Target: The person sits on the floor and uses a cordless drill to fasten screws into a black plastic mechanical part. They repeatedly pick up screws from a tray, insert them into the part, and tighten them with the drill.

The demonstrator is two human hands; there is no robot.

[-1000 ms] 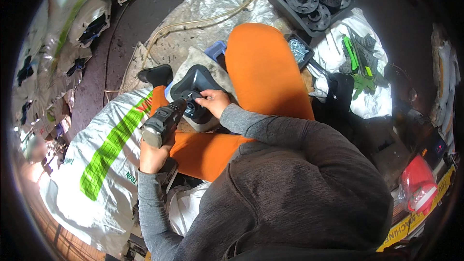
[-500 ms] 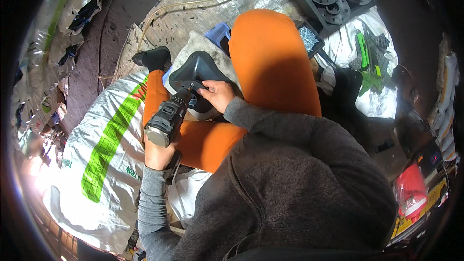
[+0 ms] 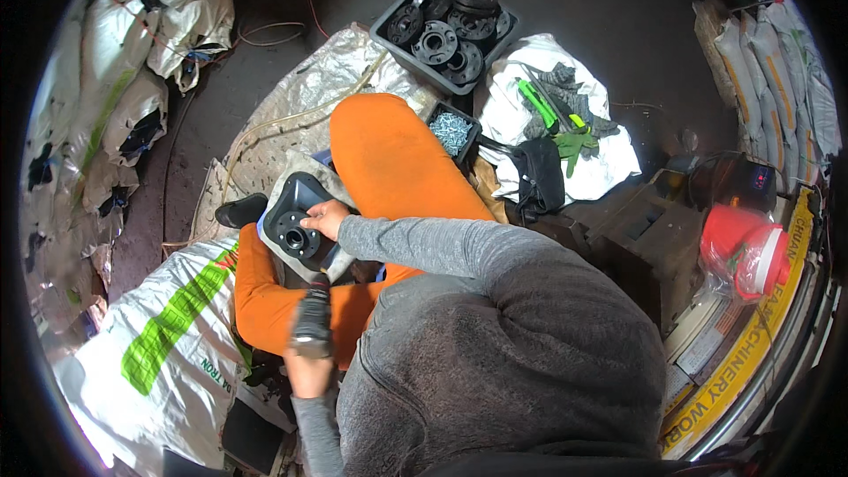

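Note:
My left hand [image 3: 307,373], blurred by motion, is wrapped round the grip of a dark cordless drill [image 3: 311,322]. The drill points away from me, over my orange-clad leg, with its front end apart from the work. My right hand [image 3: 327,216] has thumb and fingers closed at the rim of a round black flange [image 3: 284,237] with a central hole. That flange lies on a larger black moulded base [image 3: 309,190], which rests on a pale pad between my legs. Whether a small screw is between my right fingertips is too small to tell.
Beyond my raised knee stands a grey crate [image 3: 406,64] of black flanges. Beside the knee are loose screws [image 3: 450,131] in a small dark tray. Gloves [image 3: 574,146] and a bright green tool [image 3: 536,102] lie on a white sack. A printed white sack [image 3: 168,336] is at left.
The drill has drawn back from the black part toward me. My right hand now rests at the flange's rim. The whole view has shifted, bringing the crate fully into sight.

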